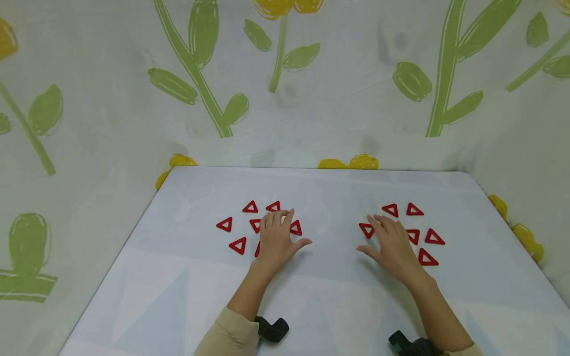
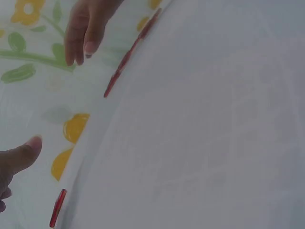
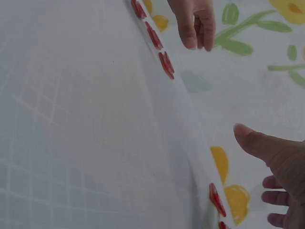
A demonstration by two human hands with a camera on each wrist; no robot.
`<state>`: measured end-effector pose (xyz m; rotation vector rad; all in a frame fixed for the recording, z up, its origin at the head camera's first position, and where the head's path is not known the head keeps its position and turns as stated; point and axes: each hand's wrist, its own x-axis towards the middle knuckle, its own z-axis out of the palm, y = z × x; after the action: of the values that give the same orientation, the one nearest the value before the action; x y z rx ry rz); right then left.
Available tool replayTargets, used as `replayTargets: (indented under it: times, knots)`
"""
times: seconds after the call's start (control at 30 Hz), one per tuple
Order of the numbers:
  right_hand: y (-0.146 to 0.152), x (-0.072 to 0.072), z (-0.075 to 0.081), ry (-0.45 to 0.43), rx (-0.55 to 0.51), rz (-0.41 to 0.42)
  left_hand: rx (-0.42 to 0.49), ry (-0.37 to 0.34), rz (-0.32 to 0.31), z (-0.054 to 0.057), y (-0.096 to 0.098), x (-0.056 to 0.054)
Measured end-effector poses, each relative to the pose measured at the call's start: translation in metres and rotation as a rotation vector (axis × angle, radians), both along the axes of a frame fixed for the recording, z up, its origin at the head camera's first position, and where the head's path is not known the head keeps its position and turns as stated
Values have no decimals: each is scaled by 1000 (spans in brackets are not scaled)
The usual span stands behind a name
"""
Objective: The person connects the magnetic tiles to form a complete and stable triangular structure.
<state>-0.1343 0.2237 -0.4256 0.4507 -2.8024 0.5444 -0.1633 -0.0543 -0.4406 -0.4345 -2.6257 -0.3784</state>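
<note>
Triangles (image 2: pixel 58 208) edge-on, wrist views only

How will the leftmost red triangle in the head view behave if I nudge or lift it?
The leftmost red triangle will probably slide rather than roll, since it lies flat on the smooth-looking tabletop. It is likely light: it looks small compared with the left hand and its middle appears cut out. Its straight edges suggest stiffness, though the material is unclear.

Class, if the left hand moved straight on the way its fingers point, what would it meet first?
The left hand would probably meet the red triangle just ahead of it, though its height is unclear; it might pass over.
</note>
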Motion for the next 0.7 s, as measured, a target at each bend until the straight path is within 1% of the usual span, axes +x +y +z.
replayTargets:
  times: [0.17, 0.23, 0.33, 0.53, 0.7]
  knots:
    - [6, -4, -2, -59, -63, -5, -15, -33, 23, -3, 1, -2]
    - [8, -7, -3, -61, -74, -9, -12, -46, 26, -5, 1, -3]
    - [10, -10, -5, -73, -87, -20, -4, -88, 38, -10, 0, -5]
    - [15, -17, -12, -106, -72, -69, 34, -199, 59, -19, 0, -11]
    - [18, -23, -16, -131, -60, -77, 82, -229, 58, -24, -2, -14]
